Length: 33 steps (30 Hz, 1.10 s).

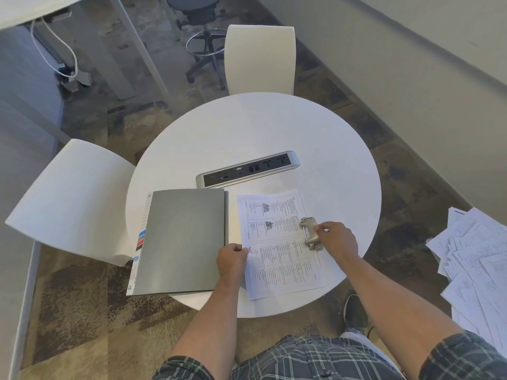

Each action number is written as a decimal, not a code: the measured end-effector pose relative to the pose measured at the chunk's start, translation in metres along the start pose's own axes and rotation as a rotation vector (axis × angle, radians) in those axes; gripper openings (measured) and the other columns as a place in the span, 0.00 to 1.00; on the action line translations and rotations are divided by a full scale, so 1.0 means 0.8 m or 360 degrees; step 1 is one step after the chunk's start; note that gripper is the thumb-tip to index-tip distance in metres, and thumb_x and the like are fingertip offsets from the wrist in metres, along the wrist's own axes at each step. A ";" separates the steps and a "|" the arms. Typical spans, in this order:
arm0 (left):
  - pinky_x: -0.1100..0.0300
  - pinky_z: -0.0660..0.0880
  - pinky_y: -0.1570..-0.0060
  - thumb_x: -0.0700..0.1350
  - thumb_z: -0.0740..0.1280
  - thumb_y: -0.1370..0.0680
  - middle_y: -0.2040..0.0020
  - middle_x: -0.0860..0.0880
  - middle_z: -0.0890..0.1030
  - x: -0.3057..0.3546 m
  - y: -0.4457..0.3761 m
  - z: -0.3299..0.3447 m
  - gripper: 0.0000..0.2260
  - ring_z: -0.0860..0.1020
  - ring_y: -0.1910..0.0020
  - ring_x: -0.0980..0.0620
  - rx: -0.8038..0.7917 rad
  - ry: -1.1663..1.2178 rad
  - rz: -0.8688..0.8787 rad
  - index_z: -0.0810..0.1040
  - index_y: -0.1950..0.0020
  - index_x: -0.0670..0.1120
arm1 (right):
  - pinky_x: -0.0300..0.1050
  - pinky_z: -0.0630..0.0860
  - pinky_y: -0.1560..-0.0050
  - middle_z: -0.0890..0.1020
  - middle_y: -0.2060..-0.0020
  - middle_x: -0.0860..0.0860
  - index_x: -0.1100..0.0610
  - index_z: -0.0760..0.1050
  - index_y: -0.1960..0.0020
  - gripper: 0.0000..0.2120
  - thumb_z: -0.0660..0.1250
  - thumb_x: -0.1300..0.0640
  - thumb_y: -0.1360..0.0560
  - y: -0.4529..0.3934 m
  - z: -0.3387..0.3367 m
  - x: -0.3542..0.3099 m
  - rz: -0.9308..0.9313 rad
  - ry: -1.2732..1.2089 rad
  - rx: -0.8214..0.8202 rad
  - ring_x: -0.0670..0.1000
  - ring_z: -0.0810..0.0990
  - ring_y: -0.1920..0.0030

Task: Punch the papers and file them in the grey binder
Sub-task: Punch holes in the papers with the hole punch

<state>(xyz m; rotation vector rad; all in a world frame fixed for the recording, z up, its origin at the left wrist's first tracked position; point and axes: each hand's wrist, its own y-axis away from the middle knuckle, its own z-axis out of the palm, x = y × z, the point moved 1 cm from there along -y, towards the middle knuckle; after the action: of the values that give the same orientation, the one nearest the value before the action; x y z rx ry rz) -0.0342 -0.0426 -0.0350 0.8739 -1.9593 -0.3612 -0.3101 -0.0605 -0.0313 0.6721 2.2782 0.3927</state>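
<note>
a round white table (247, 127) fills the middle of the frame. on its lower left part lies the grey binder (181, 241), closed, its lower left corner hanging past the table edge, with coloured tabs showing along its left side. just right of it lie the papers (279, 264), printed sheets with the bottom edge over the table rim. the left hand (231, 259) is curled and pinches the papers' left edge, right beside the binder. the right hand (336, 238) grips the metal punch (310, 233), which sits on the papers' right edge. above them, in the centre of the table, is a silver socket strip (247, 169). two white chairs stand by the table, one at upper centre (259, 58), one at left (71, 201). loose sheets (474, 259) lie scattered at the right edge of the frame.
</note>
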 end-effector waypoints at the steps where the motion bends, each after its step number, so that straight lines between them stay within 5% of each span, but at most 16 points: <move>1: 0.59 0.75 0.58 0.40 0.73 0.23 0.64 0.51 0.82 0.000 -0.001 0.000 0.08 0.80 0.60 0.49 0.0005 -0.0010 0.0008 0.81 0.62 0.44 | 0.45 0.78 0.54 0.86 0.50 0.48 0.47 0.83 0.44 0.13 0.66 0.42 0.22 0.001 -0.001 0.001 0.0009 -0.0001 -0.0002 0.52 0.83 0.54; 9: 0.63 0.70 0.64 0.39 0.74 0.25 0.58 0.48 0.83 -0.001 0.000 -0.003 0.02 0.81 0.58 0.48 0.0008 -0.0171 0.0090 0.83 0.55 0.41 | 0.42 0.71 0.64 0.83 0.68 0.46 0.50 0.81 0.63 0.18 0.72 0.36 0.28 -0.003 -0.015 -0.009 0.0069 0.0250 -0.0009 0.48 0.81 0.66; 18: 0.61 0.74 0.62 0.39 0.77 0.28 0.59 0.48 0.84 0.005 -0.004 -0.004 0.07 0.80 0.60 0.49 0.0095 -0.0260 0.0162 0.80 0.57 0.44 | 0.45 0.80 0.55 0.83 0.67 0.47 0.52 0.81 0.61 0.21 0.72 0.32 0.30 -0.023 -0.018 -0.027 0.0041 0.0721 -0.0090 0.50 0.83 0.64; 33: 0.62 0.71 0.66 0.37 0.78 0.30 0.61 0.50 0.80 0.014 -0.020 -0.010 0.10 0.78 0.62 0.51 -0.0020 -0.0317 0.0069 0.77 0.58 0.43 | 0.46 0.79 0.52 0.85 0.71 0.46 0.52 0.80 0.59 0.21 0.72 0.34 0.30 -0.041 -0.023 -0.034 0.0087 0.0887 -0.0270 0.48 0.84 0.65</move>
<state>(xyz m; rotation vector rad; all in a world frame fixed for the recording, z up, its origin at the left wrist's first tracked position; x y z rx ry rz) -0.0239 -0.0614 -0.0325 0.8116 -2.1530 -0.4487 -0.3182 -0.1043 -0.0179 0.5890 2.7039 0.8802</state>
